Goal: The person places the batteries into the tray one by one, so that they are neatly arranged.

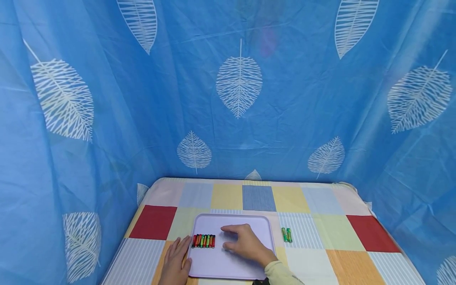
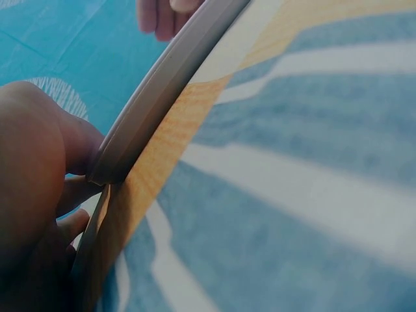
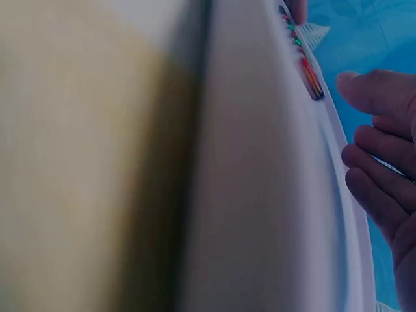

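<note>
A row of several red and green batteries (image 1: pixel 204 241) lies side by side on the left part of a pale lilac tray (image 1: pixel 231 267). At the tray's left edge rests my left hand (image 1: pixel 175 261), its fingers extended and fingertips beside the row. The left wrist view shows that hand (image 2: pixel 39 162) touching the tray's rim (image 2: pixel 156 84). Over the middle of the tray, right of the batteries, my right hand (image 1: pixel 246 244) has thumb and fingers spread apart and holds nothing. The right wrist view shows its fingers (image 3: pixel 383 146) loosely bent, apart from the row.
Two green batteries (image 1: pixel 286 235) lie on the patchwork tablecloth (image 1: pixel 342 229) to the right of the tray. Blue curtains (image 1: pixel 285 99) with white leaf prints surround the table at the back and on both sides.
</note>
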A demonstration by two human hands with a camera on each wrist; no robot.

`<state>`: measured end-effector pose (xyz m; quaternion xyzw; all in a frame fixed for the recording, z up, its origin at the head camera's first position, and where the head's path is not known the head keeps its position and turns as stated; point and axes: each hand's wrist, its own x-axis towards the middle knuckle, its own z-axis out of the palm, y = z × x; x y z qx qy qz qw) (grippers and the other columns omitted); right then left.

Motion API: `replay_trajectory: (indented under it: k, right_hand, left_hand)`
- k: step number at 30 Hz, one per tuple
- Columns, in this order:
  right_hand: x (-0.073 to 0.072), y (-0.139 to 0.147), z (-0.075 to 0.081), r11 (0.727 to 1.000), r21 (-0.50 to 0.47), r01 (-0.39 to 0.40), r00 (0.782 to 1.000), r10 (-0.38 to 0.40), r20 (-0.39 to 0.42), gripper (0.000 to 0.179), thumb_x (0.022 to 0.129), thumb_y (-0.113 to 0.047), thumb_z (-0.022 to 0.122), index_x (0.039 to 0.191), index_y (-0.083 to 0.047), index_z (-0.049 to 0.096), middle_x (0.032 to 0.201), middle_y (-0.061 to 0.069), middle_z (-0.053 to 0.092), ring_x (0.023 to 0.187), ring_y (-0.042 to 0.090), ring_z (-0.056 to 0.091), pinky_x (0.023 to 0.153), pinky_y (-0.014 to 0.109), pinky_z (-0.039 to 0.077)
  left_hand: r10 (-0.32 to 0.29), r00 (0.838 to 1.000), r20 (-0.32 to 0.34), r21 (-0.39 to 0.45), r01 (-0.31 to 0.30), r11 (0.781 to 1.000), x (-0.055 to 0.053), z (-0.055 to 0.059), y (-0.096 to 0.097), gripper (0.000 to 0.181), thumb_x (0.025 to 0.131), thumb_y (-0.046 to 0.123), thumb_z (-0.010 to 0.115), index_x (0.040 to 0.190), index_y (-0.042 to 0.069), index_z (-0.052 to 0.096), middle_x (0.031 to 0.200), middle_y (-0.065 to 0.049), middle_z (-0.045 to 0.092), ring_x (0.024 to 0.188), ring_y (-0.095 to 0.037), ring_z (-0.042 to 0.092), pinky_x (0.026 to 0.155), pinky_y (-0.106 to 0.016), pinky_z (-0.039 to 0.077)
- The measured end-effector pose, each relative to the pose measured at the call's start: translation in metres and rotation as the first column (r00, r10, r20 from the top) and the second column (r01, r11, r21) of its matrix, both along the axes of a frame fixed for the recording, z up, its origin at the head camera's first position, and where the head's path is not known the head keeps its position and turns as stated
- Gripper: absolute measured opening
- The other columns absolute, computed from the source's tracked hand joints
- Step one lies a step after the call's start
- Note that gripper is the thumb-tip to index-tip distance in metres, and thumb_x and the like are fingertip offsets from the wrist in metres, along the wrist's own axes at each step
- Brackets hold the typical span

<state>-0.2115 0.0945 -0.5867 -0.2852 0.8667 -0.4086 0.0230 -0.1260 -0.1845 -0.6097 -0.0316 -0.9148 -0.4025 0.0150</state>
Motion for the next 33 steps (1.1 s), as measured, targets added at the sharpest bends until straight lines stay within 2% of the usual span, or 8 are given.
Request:
replay_trajectory:
  k: [12, 19, 25, 33]
  right_hand:
    - [-0.006, 0.063, 0.015, 1.000, -0.003, 0.023, 1.000, -0.023, 0.015, 0.047, 0.091, -0.021, 0.090, 0.134, -0.006, 0.078, 0.134, 0.004, 0.080, 0.121, 0.027, 0.077, 0.107, 0.041, 0.064]
    - [-0.012, 0.108, 0.021, 0.999, -0.020, 0.042, 0.999, -0.042, 0.026, 0.052, 0.090, -0.019, 0.091, 0.136, -0.001, 0.075, 0.137, 0.011, 0.077, 0.123, 0.035, 0.076, 0.108, 0.047, 0.063]
    - [-0.017, 0.151, 0.026, 0.997, 0.037, 0.067, 0.995, -0.070, 0.073, 0.055, 0.089, -0.018, 0.091, 0.139, -0.004, 0.074, 0.139, 0.013, 0.076, 0.126, 0.036, 0.075, 0.108, 0.050, 0.063]
    - [-0.013, 0.192, 0.026, 0.985, 0.138, 0.107, 0.986, -0.123, 0.110, 0.059, 0.089, -0.022, 0.091, 0.142, -0.005, 0.073, 0.141, 0.011, 0.075, 0.128, 0.040, 0.073, 0.105, 0.053, 0.063]
  left_hand:
    - [0.009, 1.000, 0.017, -0.005, -0.009, 1.000, 0.000, 0.003, 0.001, 0.066, 0.094, 0.000, 0.068, 0.158, -0.002, 0.053, 0.165, -0.021, 0.053, 0.161, -0.052, 0.028, 0.133, -0.072, 0.011]
    - [0.004, 1.000, -0.001, -0.021, -0.004, 1.000, 0.001, 0.003, 0.001, 0.065, 0.094, -0.001, 0.068, 0.158, -0.003, 0.054, 0.164, -0.022, 0.054, 0.160, -0.053, 0.030, 0.132, -0.073, 0.012]
    - [0.001, 1.000, -0.009, -0.020, -0.002, 1.000, 0.000, 0.002, 0.001, 0.065, 0.093, -0.001, 0.068, 0.157, -0.003, 0.055, 0.164, -0.022, 0.054, 0.160, -0.053, 0.030, 0.132, -0.072, 0.013]
    - [-0.010, 1.000, 0.029, -0.025, 0.011, 1.000, -0.002, 0.003, 0.000, 0.067, 0.095, 0.002, 0.070, 0.160, -0.001, 0.052, 0.166, -0.021, 0.052, 0.160, -0.052, 0.029, 0.132, -0.074, 0.012]
